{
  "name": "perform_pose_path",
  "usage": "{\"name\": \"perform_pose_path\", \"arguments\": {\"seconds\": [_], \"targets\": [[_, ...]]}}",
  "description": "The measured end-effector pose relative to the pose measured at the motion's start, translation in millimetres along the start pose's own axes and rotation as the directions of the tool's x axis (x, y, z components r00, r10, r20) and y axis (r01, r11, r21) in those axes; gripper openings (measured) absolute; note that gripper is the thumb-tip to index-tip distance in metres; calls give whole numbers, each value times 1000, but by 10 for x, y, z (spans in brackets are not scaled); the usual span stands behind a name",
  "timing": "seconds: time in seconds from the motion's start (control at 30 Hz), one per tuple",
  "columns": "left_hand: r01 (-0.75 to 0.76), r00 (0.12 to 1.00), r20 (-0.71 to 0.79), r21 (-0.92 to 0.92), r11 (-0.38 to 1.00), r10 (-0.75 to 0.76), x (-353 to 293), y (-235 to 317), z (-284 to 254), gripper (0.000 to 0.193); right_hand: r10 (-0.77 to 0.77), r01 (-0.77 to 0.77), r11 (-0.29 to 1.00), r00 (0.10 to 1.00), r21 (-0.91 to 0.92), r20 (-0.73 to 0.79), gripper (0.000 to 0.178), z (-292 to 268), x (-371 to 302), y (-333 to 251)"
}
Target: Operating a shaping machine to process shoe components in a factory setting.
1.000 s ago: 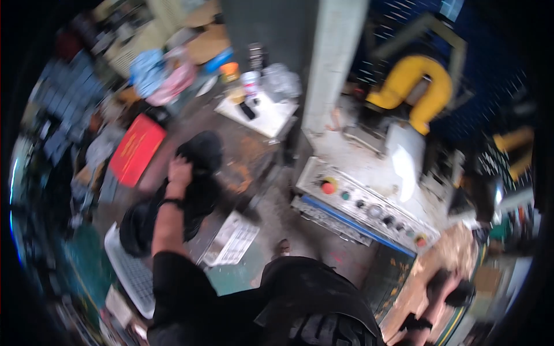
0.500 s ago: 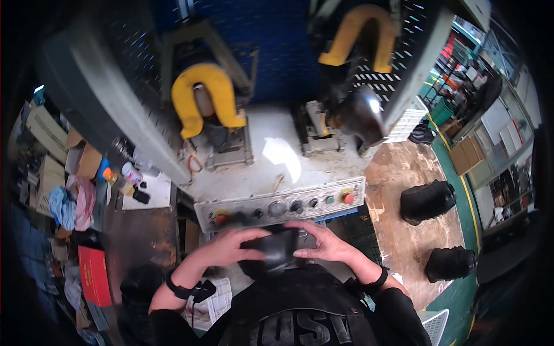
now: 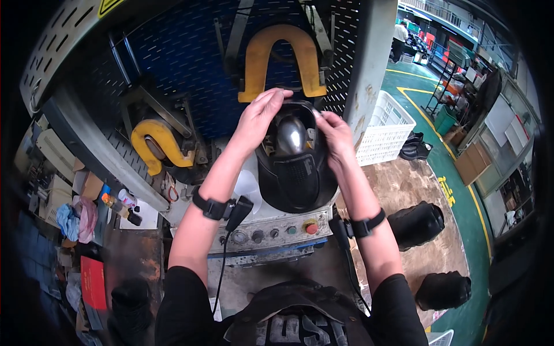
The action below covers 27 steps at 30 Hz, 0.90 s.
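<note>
A black shoe upper (image 3: 297,181) sits around a shiny metal form (image 3: 291,135) on the right station of a machine, its toe toward me and its opening facing up. My left hand (image 3: 258,122) has its fingers together at the left edge of the opening; the fingertips are partly hidden. On the opposite edge my right hand (image 3: 336,134) pinches the rim between thumb and fingers. Just beyond the shoe stands a yellow U-shaped pad (image 3: 283,40). Another yellow U-shaped pad (image 3: 156,141) belongs to the left station.
A control panel (image 3: 271,230) with knobs and a red button (image 3: 311,228) runs along the machine's front. Black shoe uppers (image 3: 416,225) lie on the worn board at right. A white crate (image 3: 385,130) stands behind them. Bottles (image 3: 118,205) and cloths (image 3: 85,219) are at left.
Both hands have moved away from my body with the black shoe upper, up and over the right station's metal form. The view has shifted to the right.
</note>
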<state>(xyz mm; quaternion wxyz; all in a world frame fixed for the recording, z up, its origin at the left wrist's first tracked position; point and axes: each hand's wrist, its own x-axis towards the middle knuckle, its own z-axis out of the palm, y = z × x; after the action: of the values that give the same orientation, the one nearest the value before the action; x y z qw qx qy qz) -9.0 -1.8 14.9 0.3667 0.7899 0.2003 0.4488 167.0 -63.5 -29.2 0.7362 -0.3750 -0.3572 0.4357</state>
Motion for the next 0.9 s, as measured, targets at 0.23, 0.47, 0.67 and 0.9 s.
{"name": "perform_pose_path", "arguments": {"seconds": [0.23,0.47,0.67,0.9], "targets": [[364,931,74,-183,913,-357,23,-139,232,56,299,-303,933,953,193,54,23,-297,-18,305],[34,999,28,18,999,-35,-102,-189,258,43,540,-592,760,805,268,247,44,-881,-1398,258],[-228,973,27,250,941,228,-245,-252,356,35,540,-428,689,842,585,-20,47,-643,-1509,1055],[-427,896,81,422,800,436,-439,-198,354,27,410,-211,846,845,491,-343,53,-494,-894,2063]]}}
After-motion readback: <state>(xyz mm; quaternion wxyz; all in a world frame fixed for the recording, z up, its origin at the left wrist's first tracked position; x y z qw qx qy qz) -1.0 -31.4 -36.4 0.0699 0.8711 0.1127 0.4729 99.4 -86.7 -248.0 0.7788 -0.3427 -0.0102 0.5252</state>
